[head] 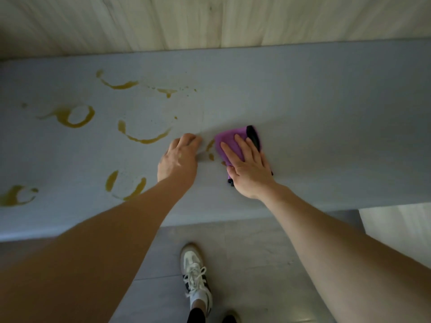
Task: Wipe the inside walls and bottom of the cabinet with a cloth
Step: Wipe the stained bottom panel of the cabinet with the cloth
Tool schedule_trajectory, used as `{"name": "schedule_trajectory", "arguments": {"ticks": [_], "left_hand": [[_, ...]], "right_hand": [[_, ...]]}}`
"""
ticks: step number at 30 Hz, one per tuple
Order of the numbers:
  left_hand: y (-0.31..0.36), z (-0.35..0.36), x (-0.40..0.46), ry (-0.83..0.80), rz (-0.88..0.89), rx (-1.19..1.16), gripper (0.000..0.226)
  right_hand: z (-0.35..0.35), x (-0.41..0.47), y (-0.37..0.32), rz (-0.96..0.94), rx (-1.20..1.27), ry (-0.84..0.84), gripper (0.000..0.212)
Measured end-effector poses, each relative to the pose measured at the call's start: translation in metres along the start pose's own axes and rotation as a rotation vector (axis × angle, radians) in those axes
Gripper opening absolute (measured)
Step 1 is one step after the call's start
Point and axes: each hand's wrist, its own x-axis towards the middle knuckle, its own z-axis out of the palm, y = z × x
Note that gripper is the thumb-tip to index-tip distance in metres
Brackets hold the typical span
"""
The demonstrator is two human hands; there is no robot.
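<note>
A purple cloth [229, 142] with a black edge lies flat on the grey cabinet bottom [303, 113]. My right hand [247, 166] presses on it with straight, spread fingers. My left hand [178, 157] rests on the grey surface just left of the cloth, its fingertips curled down against the board and holding nothing. Yellow-brown ring stains [144, 136] mark the bottom to the left, and small smears [210, 148] lie between my two hands. The light wooden back wall [210, 19] rises behind.
More ring stains [77, 116] spread over the left half of the bottom. The right half of the surface looks free of stains. Below the front edge are a grey tiled floor [251, 252] and my white sneaker [194, 273].
</note>
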Motion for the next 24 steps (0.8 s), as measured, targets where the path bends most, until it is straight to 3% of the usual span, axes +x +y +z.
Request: {"name": "schedule_trajectory", "arguments": {"ticks": [8, 13, 18, 22, 24], "left_hand": [[-0.028, 0.014, -0.064, -0.054, -0.001, 0.008, 0.055], [-0.042, 0.011, -0.055, -0.145, 0.119, 0.021, 0.051], [-0.042, 0.012, -0.051, -0.213, 0.117, 0.059, 0.052], [-0.045, 0.017, -0.048, -0.245, 0.106, 0.062, 0.053], [-0.042, 0.016, -0.049, -0.254, 0.096, 0.066, 0.054]], "right_hand": [[0.031, -0.054, -0.025, -0.026, 0.036, -0.067, 0.061], [0.031, -0.043, -0.007, -0.091, -0.098, 0.046, 0.063], [0.004, 0.011, 0.007, 0.114, -0.009, 0.107, 0.060], [0.039, -0.013, -0.025, 0.120, -0.054, 0.273, 0.059], [0.055, -0.031, -0.048, 0.051, -0.056, 0.267, 0.061]]}}
